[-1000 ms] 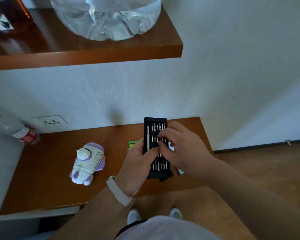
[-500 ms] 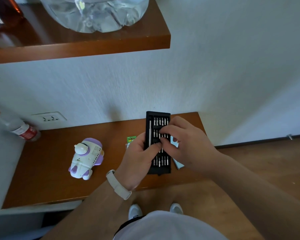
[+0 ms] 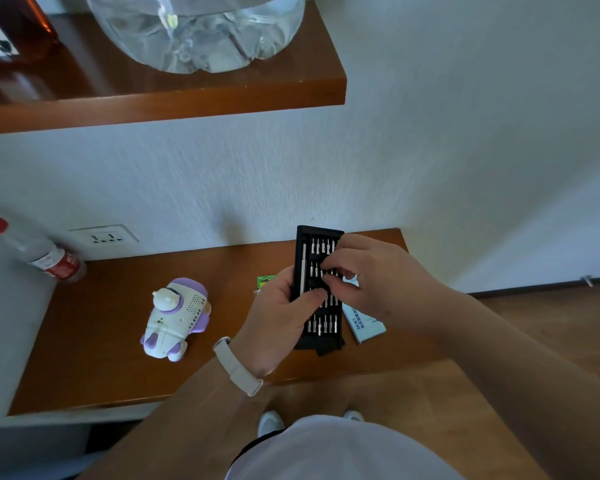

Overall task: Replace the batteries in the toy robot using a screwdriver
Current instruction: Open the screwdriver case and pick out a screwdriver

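Observation:
A white and purple toy robot point(image 3: 175, 318) lies on the brown wooden shelf point(image 3: 101, 341), to the left of my hands. My left hand point(image 3: 281, 320) grips the left edge of a black screwdriver bit case point(image 3: 314, 249), held open above the shelf, with rows of silver bits and a slim silver driver handle along its left side. My right hand point(image 3: 378, 282) reaches over the case from the right, its fingertips pinched among the bits in the middle rows. I cannot tell whether a bit is between the fingers.
A green battery pack point(image 3: 265, 280) peeks out behind my left hand. A light blue box sleeve point(image 3: 364, 323) lies on the shelf under the case. A red-capped bottle point(image 3: 39, 252) leans at the far left by a wall socket point(image 3: 104, 235). An upper shelf point(image 3: 187, 102) carries a large water jug point(image 3: 194, 29).
My right fingers have shifted slightly among the middle rows of bits. The case stays in my left hand, and the view has drifted a little.

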A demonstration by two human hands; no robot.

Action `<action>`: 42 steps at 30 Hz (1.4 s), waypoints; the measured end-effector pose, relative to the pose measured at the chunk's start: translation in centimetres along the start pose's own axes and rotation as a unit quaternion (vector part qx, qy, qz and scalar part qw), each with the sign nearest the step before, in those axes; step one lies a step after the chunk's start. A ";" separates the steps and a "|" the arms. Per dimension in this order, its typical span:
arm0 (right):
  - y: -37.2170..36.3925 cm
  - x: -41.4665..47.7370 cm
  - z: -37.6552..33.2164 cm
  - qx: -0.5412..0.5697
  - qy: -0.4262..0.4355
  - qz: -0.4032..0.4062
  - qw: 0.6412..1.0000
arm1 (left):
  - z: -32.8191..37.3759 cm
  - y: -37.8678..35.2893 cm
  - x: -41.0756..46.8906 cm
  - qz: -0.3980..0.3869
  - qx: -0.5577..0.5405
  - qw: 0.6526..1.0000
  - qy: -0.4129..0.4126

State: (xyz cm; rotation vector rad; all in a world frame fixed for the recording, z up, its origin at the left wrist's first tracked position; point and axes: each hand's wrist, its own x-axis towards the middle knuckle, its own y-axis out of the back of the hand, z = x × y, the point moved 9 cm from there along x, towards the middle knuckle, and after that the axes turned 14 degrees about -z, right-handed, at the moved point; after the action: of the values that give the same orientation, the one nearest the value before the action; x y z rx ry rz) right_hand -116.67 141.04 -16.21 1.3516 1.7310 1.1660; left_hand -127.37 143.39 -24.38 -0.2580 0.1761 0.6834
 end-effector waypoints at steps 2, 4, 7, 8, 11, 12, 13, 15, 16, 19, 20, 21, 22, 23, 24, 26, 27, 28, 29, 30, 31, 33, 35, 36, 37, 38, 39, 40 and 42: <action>-0.1 0.3 -0.2 -0.017 0.003 -0.001 1.000 | 0.0 0.1 0.2 0.000 0.000 1.000 0.002; -0.2 0.6 -0.4 -0.035 0.013 -0.001 0.999 | -0.1 0.2 0.3 0.002 0.001 1.000 0.003; -0.4 1.1 -0.4 -0.051 0.026 -0.013 0.998 | -0.2 0.4 0.5 -0.001 0.000 1.000 0.007; -0.6 1.2 -0.3 -0.053 0.030 -0.023 0.998 | -0.2 0.5 0.5 -0.003 -0.001 1.000 0.009; -1.1 1.4 -0.2 -0.052 0.032 -0.059 0.996 | -0.4 0.5 0.5 -0.011 -0.002 1.000 0.013; -1.1 1.5 -0.2 -0.050 0.031 -0.068 0.996 | -0.5 0.5 0.6 -0.014 -0.002 1.000 0.015; -1.1 1.5 -0.1 -0.048 0.030 -0.075 0.996 | -0.6 0.5 0.6 -0.015 -0.001 1.000 0.018; -1.1 1.6 0.0 -0.042 0.029 -0.084 0.995 | -0.8 0.5 0.6 -0.016 0.000 1.000 0.023; -1.1 1.6 0.1 -0.038 0.028 -0.086 0.995 | -0.8 0.6 0.6 -0.016 -0.001 1.000 0.023; -1.2 1.7 0.1 -0.037 0.022 -0.090 0.995 | -0.8 0.8 0.7 -0.014 -0.002 1.000 0.023; -1.1 1.7 0.1 -0.040 0.019 -0.092 0.995 | -0.7 0.8 0.7 -0.015 0.001 1.000 0.023; -1.1 1.8 0.1 -0.042 0.013 -0.095 0.994 | -0.7 0.8 0.8 -0.016 0.002 1.000 0.023; -1.1 1.8 0.2 -0.042 0.006 -0.100 0.994 | -0.8 0.8 0.8 -0.017 0.003 1.000 0.023; -1.0 1.9 0.2 -0.041 0.001 -0.103 0.994 | -0.8 0.8 0.9 -0.018 0.003 1.000 0.023; -1.0 2.0 0.3 -0.044 -0.002 -0.105 0.993 | -0.9 0.8 0.9 -0.018 0.003 1.000 0.024; -1.1 2.0 0.3 -0.054 -0.001 -0.109 0.993 | -0.9 0.7 0.9 -0.018 0.000 0.999 0.028; -1.1 2.0 0.3 -0.058 0.005 -0.106 0.993 | -1.0 0.7 1.0 -0.019 -0.003 0.999 0.029; -1.1 2.0 0.1 -0.062 0.011 -0.103 0.993 | -0.9 0.5 1.0 -0.021 -0.004 0.999 0.029; -1.2 1.9 0.1 -0.071 0.017 -0.100 0.992 | -0.9 0.5 1.0 -0.022 -0.004 0.999 0.029; -1.2 1.9 0.0 -0.084 0.024 -0.091 0.992 | -0.8 0.4 1.0 -0.023 0.000 0.999 0.028; -1.2 1.8 -0.2 -0.096 0.031 -0.077 0.992 | -0.7 0.4 1.0 -0.023 0.004 0.999 0.027; -1.0 1.6 -0.4 -0.101 0.044 -0.045 0.993 | -0.6 0.4 1.0 -0.022 0.004 0.999 0.025; -0.9 1.5 -0.5 -0.102 0.055 -0.022 0.993 | -0.7 0.4 1.1 -0.018 0.002 0.999 0.027; -1.0 1.5 -0.5 -0.104 0.058 -0.015 0.993 | -0.7 0.4 1.1 -0.015 0.002 0.999 0.028; -1.1 1.5 -0.5 -0.106 0.059 -0.011 0.993 | -0.8 0.4 1.1 -0.013 0.001 0.999 0.030; -1.1 1.5 -0.4 -0.105 0.059 -0.007 0.993 | -0.9 0.4 1.1 -0.011 -0.001 0.999 0.032; -1.2 1.5 -0.3 -0.101 0.059 -0.005 0.993 | -1.0 0.4 1.1 -0.009 -0.003 0.999 0.033; -1.3 1.4 -0.3 -0.096 0.062 -0.002 0.993 | -1.1 0.4 1.1 -0.007 -0.005 0.999 0.035; -1.4 1.2 -0.2 -0.088 0.065 -0.003 0.994 | -1.3 0.4 0.9 -0.004 -0.012 0.999 0.037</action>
State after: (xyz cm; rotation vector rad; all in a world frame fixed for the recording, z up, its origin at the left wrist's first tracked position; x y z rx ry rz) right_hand -117.77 142.07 -17.37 1.1871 1.6753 1.3958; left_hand -126.97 143.84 -25.90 -0.3070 0.2365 0.6680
